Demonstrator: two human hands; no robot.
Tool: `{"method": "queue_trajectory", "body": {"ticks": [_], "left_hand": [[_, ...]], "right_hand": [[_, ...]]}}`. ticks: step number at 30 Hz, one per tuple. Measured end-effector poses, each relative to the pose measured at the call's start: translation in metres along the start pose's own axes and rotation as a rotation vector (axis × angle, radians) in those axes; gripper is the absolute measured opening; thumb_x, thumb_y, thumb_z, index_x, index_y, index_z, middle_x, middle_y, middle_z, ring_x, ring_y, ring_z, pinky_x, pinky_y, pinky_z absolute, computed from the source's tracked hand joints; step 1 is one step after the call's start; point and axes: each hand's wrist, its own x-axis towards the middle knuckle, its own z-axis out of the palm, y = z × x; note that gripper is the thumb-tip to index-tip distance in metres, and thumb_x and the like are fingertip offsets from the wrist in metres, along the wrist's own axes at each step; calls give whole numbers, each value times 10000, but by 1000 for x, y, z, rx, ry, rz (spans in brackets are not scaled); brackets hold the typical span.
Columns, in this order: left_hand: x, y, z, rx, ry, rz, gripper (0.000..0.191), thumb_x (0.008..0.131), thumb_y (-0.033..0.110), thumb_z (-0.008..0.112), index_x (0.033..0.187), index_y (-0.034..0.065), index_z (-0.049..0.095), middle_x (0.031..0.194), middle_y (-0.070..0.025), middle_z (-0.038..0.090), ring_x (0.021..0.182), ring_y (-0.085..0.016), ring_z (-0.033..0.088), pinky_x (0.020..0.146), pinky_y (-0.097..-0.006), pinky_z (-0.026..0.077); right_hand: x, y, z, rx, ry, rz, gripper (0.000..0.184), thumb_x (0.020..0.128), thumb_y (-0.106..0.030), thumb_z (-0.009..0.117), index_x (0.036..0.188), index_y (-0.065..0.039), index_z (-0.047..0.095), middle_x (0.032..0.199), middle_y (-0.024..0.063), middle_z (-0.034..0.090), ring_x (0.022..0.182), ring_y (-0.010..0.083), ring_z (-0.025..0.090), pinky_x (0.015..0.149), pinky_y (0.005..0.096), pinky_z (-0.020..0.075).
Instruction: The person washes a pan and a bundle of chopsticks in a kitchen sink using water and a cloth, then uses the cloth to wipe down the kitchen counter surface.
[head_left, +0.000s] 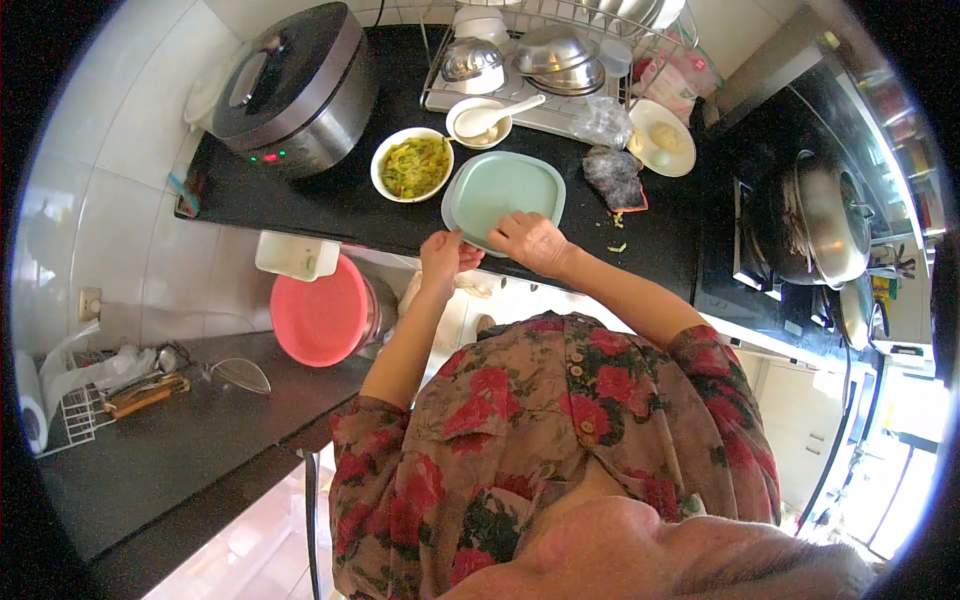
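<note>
A pale green plastic lid (507, 187) lies over a food container (450, 212), whose whitish rim shows along the left and near sides. My left hand (444, 262) holds the container's near left corner, thumb above and fingers below. My right hand (531, 241) has its fingers curled over the lid's near edge; its fingertips are partly hidden. What the container holds is covered. Just left of it stands a white bowl of chopped green vegetables (413, 165). Behind it is a small white bowl (491, 139) with a white spoon (495, 118) in it.
A rice cooker (300, 97) stands at the back left, a dish rack (517, 101) behind. A dark cloth (613, 178) and a plate of food (684, 142) lie to the right, before a lidded pan (832, 221). A pink basin (319, 319) sits below the counter's left edge.
</note>
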Motion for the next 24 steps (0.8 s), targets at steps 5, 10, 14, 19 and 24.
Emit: {"method": "queue_trajectory", "body": {"ticks": [5,10,14,19,24], "left_hand": [[-12,5,-2,-90,-47,-15,457,951,437,457,816,11,554,708,-104,626,636,-214,664,568,-306,564],[-23,16,4,-75,-46,14,453,937,449,492,812,18,550,700,-106,624,626,-208,661,564,-304,566],[-16,8,-1,0,-24,39,379,912,378,574,784,24,533,696,-109,623,596,-193,654,533,-288,563],[-4,0,13,-15,-37,77,365,911,352,583,778,16,529,684,-109,622,581,-195,655,493,-277,555],[5,2,22,-29,83,32,361,913,341,583,776,11,529,653,-121,616,552,-208,651,467,-278,548]], "right_hand": [[4,-12,21,-1,-46,34,168,717,-142,592,860,-87,524,752,78,532,696,246,608,543,371,509],[10,-23,25,-39,-131,116,208,735,-171,596,919,-87,546,800,76,547,733,246,616,571,381,525],[12,-27,19,-15,-134,106,272,751,-181,599,1002,-83,558,834,74,556,747,241,617,591,366,540],[0,-8,0,3,43,64,309,739,-169,634,1027,-69,580,736,49,506,633,221,575,528,329,513],[-80,84,-27,-89,122,587,232,790,-187,650,983,-67,603,830,101,595,695,300,596,607,376,509]]}}
